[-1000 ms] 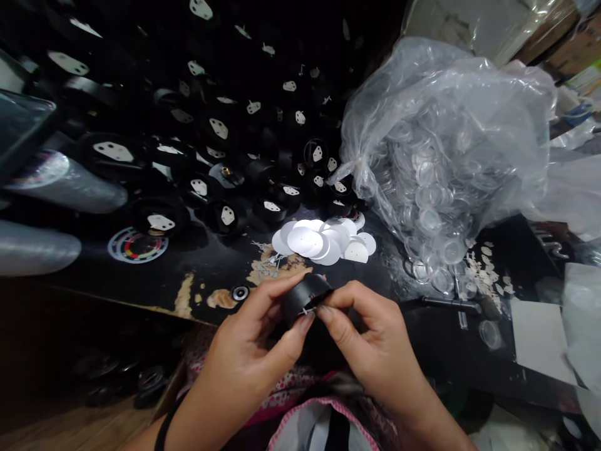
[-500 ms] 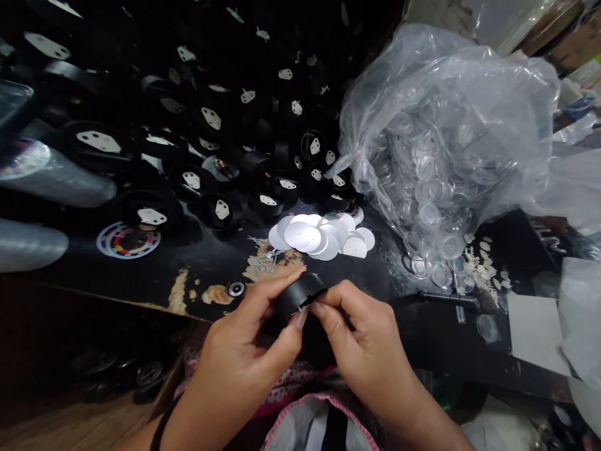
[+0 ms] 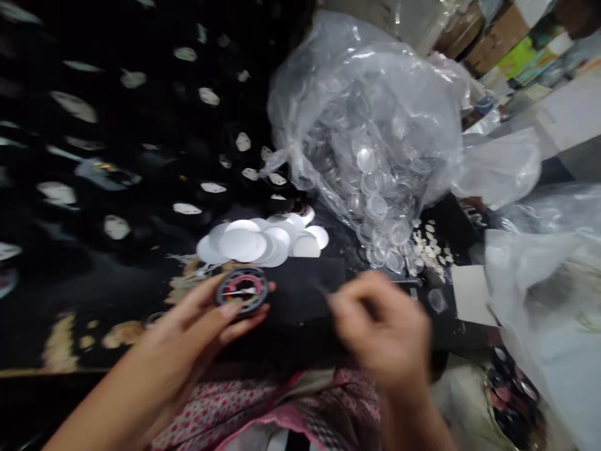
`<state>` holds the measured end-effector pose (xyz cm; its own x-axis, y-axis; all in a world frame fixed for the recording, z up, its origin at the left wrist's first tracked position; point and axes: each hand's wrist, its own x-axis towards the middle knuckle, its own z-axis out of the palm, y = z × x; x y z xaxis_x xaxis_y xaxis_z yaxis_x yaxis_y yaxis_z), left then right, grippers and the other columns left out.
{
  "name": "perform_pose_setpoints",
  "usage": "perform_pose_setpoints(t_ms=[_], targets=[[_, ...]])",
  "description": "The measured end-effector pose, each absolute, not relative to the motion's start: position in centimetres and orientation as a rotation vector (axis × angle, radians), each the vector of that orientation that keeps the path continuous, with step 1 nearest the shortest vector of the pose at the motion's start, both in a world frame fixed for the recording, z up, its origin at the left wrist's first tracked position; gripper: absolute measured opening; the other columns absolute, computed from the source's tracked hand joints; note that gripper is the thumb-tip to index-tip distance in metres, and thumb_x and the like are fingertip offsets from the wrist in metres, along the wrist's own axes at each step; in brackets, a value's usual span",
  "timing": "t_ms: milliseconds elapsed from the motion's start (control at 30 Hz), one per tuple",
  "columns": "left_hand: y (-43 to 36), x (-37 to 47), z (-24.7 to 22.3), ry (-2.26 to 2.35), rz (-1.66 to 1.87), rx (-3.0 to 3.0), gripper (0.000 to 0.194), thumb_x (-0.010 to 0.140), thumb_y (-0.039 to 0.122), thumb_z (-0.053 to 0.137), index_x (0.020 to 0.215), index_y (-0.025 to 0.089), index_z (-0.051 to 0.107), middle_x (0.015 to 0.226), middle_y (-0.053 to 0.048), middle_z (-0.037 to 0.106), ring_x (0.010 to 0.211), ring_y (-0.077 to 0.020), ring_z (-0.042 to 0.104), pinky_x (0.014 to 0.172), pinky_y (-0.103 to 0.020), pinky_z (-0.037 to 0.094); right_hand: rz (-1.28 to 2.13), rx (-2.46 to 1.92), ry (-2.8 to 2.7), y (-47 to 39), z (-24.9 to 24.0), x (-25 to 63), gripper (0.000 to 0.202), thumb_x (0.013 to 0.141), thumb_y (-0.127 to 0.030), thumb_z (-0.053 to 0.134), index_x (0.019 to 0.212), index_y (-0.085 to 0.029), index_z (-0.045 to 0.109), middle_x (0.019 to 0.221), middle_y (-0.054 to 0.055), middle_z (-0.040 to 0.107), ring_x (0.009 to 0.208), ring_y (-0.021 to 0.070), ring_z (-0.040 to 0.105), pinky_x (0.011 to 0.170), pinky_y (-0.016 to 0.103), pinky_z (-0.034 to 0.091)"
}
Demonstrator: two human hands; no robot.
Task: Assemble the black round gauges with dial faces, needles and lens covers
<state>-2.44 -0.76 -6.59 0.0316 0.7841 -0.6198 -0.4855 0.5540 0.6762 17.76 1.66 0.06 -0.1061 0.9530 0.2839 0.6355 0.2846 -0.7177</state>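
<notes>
Black plastic part: a round black housing (image 3: 242, 292) sits in the left hand (image 3: 197, 326), face up, showing a red and white dial face with a pale pointer across it; it is held over the near edge of the black worktable (image 3: 117, 288).
Left hand: fingers curl around the housing from below and from the near side, fingertips (image 3: 233, 308) on its rim, so it grips the part.
Right hand: the right hand (image 3: 382, 329) is badly blurred, just right of the housing and apart from it, above the table's near edge; its fingers look bunched, but whether they pinch anything I cannot tell.
White discs: a loose overlapping heap of white discs (image 3: 256, 241) lies on the table just beyond the housing, toward the middle.
Clear bag: a large clear plastic bag (image 3: 366, 125) full of clear round lenses stands behind the discs, toward the far right; some lenses spill out at its foot.
Small white bits: a scatter of small pale pieces (image 3: 429, 250) lies near the bag's foot, beside a white paper sheet (image 3: 472, 294) near the right edge.
Far left: many black housings with white plates (image 3: 188, 210), blurred, cover the table's far and left parts.
Table surface: worn patches (image 3: 61, 341) show pale along the near left edge.
</notes>
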Motion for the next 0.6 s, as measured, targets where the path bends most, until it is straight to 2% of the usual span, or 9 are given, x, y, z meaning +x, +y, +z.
perform_pose_setpoints(t_ms=[67, 100, 133, 200, 333, 467, 533, 600], targets=[[-0.5, -1.7, -5.8, 1.013, 0.949, 0.224, 0.036, 0.083, 0.034, 0.079, 0.117, 0.024, 0.073, 0.12, -0.007, 0.076, 0.105, -0.0253, 0.073, 0.09, -0.03, 0.061, 0.032, -1.523, -1.408, 1.7, -0.2, 21.1, 0.016, 0.092, -0.025, 0.062, 0.078, -0.021, 0.068, 0.071, -0.003, 0.064, 0.064, 0.0111, 0.057, 0.067, 0.025, 0.042], [-0.3, -1.3, -5.5, 0.938, 0.926, 0.19, 0.03, 0.085, 0.033, 0.077, 0.113, 0.021, 0.075, 0.119, -0.008, 0.077, 0.103, -0.0256, 0.074, 0.092, -0.033, 0.061, 0.006, -1.593, -1.319, 1.9, -0.9, 22.6, 0.012, 0.091, -0.027, 0.063, 0.086, -0.02, 0.071, 0.078, -0.001, 0.068, 0.072, 0.0133, 0.06, 0.073, 0.027, 0.044], [-0.2, -1.0, -5.3, 0.886, 0.911, 0.162, 0.025, 0.088, 0.033, 0.074, 0.108, 0.019, 0.077, 0.117, -0.009, 0.077, 0.102, -0.026, 0.074, 0.094, -0.036, 0.06, 0.163, -1.684, -1.315, 2.3, -1.7, 23.8, 0.013, 0.091, -0.029, 0.063, 0.094, -0.02, 0.072, 0.089, 0.002, 0.071, 0.084, 0.016, 0.064, 0.082, 0.03, 0.045], [-0.1, -0.4, -5.2, 0.835, 0.893, 0.133, 0.022, 0.093, 0.033, 0.068, 0.103, 0.017, 0.078, 0.117, -0.01, 0.077, 0.104, -0.0264, 0.074, 0.098, -0.039, 0.059, 0.418, -1.656, -1.247, 2.9, -3.6, 25.4, 0.014, 0.09, -0.029, 0.062, 0.095, -0.019, 0.07, 0.091, 0.003, 0.071, 0.087, 0.0182, 0.066, 0.085, 0.035, 0.047], [-0.1, 0.3, -5.5, 0.809, 0.864, 0.137, 0.025, 0.098, 0.032, 0.06, 0.109, 0.019, 0.078, 0.123, -0.008, 0.075, 0.111, -0.0253, 0.071, 0.103, -0.037, 0.055, 0.647, -1.375, -1.054, 3.7, -5.8, 25.9, 0.007, 0.083, -0.017, 0.061, 0.087, -0.019, 0.066, 0.073, -0.001, 0.063, 0.068, 0.0149, 0.061, 0.065, 0.03, 0.047], [-0.3, 0.6, -5.7, 0.822, 0.83, 0.087, 0.026, 0.098, 0.032, 0.06, 0.109, 0.017, 0.078, 0.123, -0.009, 0.075, 0.111, -0.0261, 0.071, 0.106, -0.039, 0.054, 0.757, -1.154, -1.033, 3.8, -4.4, 23.4, 0.017, 0.074, -0.006, 0.052, 0.072, -0.02, 0.06, 0.056, -0.006, 0.047, 0.049, 0.0094, 0.043, 0.056, 0.027, 0.04], [-0.3, 0.7, -5.6, 0.838, 0.844, 0.073, 0.025, 0.098, 0.032, 0.06, 0.109, 0.017, 0.078, 0.122, -0.009, 0.075, 0.113, -0.0261, 0.07, 0.105, -0.039, 0.054, 0.857, -0.999, -1.102, 3.6, -3.1, 21.1, 0.022, 0.075, -0.005, 0.046, 0.07, -0.021, 0.059, 0.054, -0.006, 0.041, 0.047, 0.0093, 0.037, 0.054, 0.027, 0.039], [-0.2, 0.8, -5.5, 0.832, 0.863, 0.075, 0.024, 0.098, 0.033, 0.061, 0.108, 0.018, 0.078, 0.121, -0.009, 0.076, 0.114, -0.0252, 0.07, 0.105, -0.038, 0.054, 0.968, -0.873, -1.215, 3.4, -2.0, 18.7, 0.024, 0.079, -0.005, 0.043, 0.073, -0.022, 0.06, 0.057, -0.005, 0.042, 0.048, 0.0105, 0.04, 0.053, 0.027, 0.04]])
